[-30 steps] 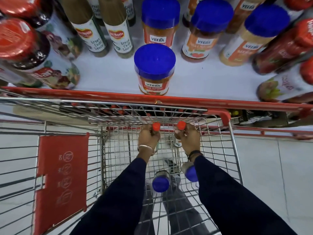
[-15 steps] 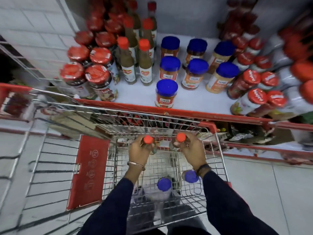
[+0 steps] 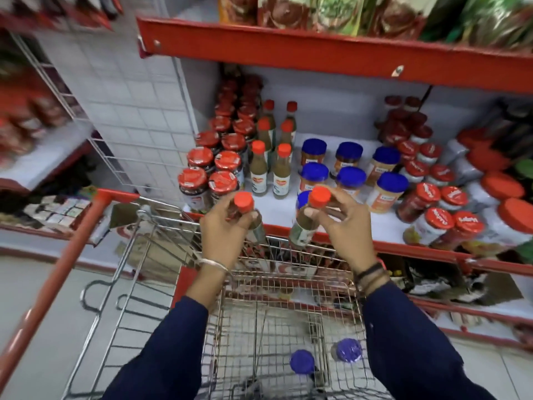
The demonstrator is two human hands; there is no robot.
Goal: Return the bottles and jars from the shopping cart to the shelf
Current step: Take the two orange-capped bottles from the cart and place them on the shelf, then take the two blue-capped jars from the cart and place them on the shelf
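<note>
Wire cart holds two blue-lidded jars; each hand's grip clasps a red-capped bottle.

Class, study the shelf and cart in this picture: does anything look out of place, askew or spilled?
Nothing is spilled. One blue-lidded jar stands alone at the shelf's front edge, out of its rows. Two more blue-lidded jars remain in the shopping cart. Each hand, left hand and right hand, holds a tilted red-capped sauce bottle.

Two hands are holding two red-capped bottles, one each; two blue-lidded jars are lying in the cart.
</note>
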